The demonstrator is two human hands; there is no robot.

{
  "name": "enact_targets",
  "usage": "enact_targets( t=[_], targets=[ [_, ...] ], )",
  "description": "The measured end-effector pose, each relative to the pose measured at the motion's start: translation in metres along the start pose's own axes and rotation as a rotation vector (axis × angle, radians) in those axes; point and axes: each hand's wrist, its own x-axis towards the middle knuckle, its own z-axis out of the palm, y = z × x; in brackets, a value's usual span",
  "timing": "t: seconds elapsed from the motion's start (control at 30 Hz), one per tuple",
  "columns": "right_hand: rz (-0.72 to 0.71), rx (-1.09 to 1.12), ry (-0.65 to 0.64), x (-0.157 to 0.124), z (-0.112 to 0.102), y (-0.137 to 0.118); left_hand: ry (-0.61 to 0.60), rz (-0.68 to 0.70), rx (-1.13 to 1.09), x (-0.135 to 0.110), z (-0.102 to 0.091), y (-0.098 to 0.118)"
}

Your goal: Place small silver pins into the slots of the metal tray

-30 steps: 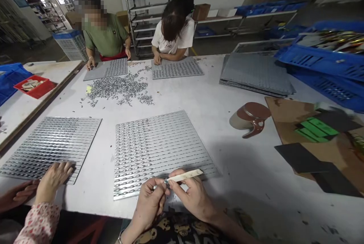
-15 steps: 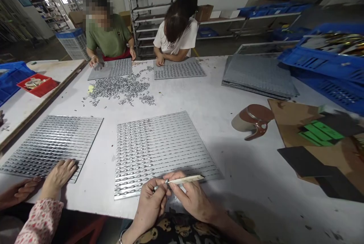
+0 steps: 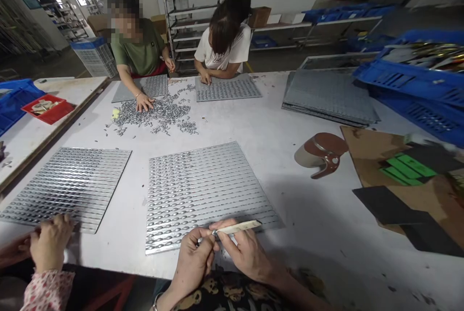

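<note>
Around us runs a wide white worktable (image 3: 290, 122) in a workshop, with shelving and blue crates (image 3: 416, 79) along the far side. Directly before us lies a ribbed metal tray (image 3: 203, 190), its rows filled with small metal pieces. At its near edge we pinch one small piece (image 3: 200, 240) between the fingertips of our left hand (image 3: 192, 262), while our right hand (image 3: 246, 253) grips a pale flat stick (image 3: 239, 227) and sets its tip against that piece. We judge the step in hand to be working on a single piece with the stick. Next comes a steady, fine pinch, then seating the piece in a tray row. To our left a co-worker's hand (image 3: 49, 243) rests by a second tray (image 3: 68, 185); across the table, two people work near a loose pile of pieces (image 3: 152, 113).
</note>
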Motion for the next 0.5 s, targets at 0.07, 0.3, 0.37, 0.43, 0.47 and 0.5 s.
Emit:
enact_targets(
  t=[0.07, 0.3, 0.37, 0.43, 0.47, 0.5],
  targets=[
    [0.006, -0.011, 0.005, 0.001, -0.0001, -0.0005, 0.003, -0.002, 0.015, -0.0006, 0.0006, 0.0018],
    [0.049, 0.043, 0.048, 0.0031, -0.0014, -0.001, -0.001, -0.014, 0.011, -0.0014, 0.0017, 0.0043],
    [0.052, 0.056, 0.043, 0.0033, -0.0026, -0.0018, 0.004, -0.016, -0.001, -0.0015, 0.0018, 0.0045],
    [0.043, 0.06, 0.026, 0.0036, -0.0038, -0.0026, 0.005, -0.017, -0.003, -0.0015, 0.0018, 0.0045],
    [0.032, 0.059, 0.018, 0.0038, -0.0041, -0.0029, 0.007, -0.015, -0.001, -0.0015, 0.0019, 0.0044],
    [0.018, 0.056, 0.015, 0.0038, -0.0042, -0.0031, 0.007, -0.012, 0.001, -0.0013, 0.0018, 0.0042]
  ],
)
